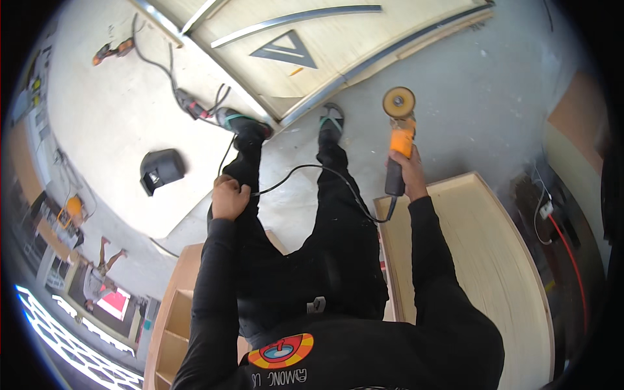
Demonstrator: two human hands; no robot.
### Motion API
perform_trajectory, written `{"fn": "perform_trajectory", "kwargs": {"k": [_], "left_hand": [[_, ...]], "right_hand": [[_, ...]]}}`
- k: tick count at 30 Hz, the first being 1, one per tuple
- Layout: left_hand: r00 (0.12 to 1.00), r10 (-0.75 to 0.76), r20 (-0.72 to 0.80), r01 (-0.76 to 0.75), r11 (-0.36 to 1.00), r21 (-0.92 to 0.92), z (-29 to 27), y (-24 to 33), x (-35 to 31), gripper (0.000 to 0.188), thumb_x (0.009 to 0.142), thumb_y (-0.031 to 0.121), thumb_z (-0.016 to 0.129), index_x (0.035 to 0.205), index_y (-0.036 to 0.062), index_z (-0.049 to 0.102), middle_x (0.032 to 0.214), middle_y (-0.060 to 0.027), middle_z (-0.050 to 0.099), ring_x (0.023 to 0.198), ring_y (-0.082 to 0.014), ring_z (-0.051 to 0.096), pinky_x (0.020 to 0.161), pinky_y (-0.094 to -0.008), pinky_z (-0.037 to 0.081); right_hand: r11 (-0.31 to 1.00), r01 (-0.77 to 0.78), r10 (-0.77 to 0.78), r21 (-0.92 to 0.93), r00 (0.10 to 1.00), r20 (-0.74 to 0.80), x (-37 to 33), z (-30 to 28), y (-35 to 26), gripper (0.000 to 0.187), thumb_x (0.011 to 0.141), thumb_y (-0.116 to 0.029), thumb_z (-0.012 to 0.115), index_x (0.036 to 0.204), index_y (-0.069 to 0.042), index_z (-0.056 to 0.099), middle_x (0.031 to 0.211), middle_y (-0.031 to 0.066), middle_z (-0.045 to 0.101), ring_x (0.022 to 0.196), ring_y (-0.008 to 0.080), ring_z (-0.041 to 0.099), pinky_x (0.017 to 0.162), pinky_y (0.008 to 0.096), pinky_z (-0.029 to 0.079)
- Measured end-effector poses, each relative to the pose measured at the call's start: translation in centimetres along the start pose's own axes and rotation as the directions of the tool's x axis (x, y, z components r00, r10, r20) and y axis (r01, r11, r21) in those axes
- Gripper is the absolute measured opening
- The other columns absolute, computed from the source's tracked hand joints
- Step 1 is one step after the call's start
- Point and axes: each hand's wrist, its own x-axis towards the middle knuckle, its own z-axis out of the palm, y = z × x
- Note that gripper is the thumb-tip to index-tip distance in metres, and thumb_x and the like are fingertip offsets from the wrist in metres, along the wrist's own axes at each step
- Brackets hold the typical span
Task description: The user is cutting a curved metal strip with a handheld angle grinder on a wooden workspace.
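My right hand (411,171) is wrapped round the dark rear body of an orange angle grinder (402,140). The grinder points away from me, and its round tan disc (398,102) faces up. From its back end a black power cord (307,166) loops across my legs to the left. My left hand (230,197) is closed on that cord, near my left thigh. Ahead of my feet lies a wooden panel with a metal frame (260,104), its edge close to my left sandal.
On the panel rest a triangular square (286,51), a curved metal strip (296,23) and a pencil (297,71). A welding mask (162,170) and a red-black power tool (190,104) lie on the left board. A shallow wooden tray (478,179) stands at right. Another person (97,284) is far left.
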Motion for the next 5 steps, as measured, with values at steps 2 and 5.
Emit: {"fn": "perform_trajectory", "kwargs": {"k": [2,5], "left_hand": [[1.000,-0.013,-0.007,0.013,0.999,0.030,-0.9,0.2,0.1,0.027,0.075,0.021,0.063,0.067,-0.0047,0.070,0.087,-0.0237,0.068,0.093,-0.0384,0.063,0.091,-0.0456,0.051],[0.995,-0.071,-0.073,0.076,0.994,0.076,-2.3,-0.4,-0.6,0.026,0.076,0.020,0.062,0.070,-0.0039,0.072,0.089,-0.0245,0.068,0.100,-0.0391,0.062,0.095,-0.0446,0.049]], "right_hand": [[0.999,-0.034,0.034,0.006,0.999,-0.014,-0.5,0.5,0.6,0.041,0.088,-0.021,0.073,0.117,-0.004,0.050,0.092,0.0079,0.063,0.068,0.0187,0.067,0.061,0.0322,0.056],[0.986,-0.153,0.154,0.064,0.988,-0.009,-0.6,1.0,1.5,0.053,0.089,-0.031,0.074,0.128,-0.004,0.049,0.096,0.0088,0.063,0.070,0.0215,0.069,0.066,0.0327,0.060]]}}
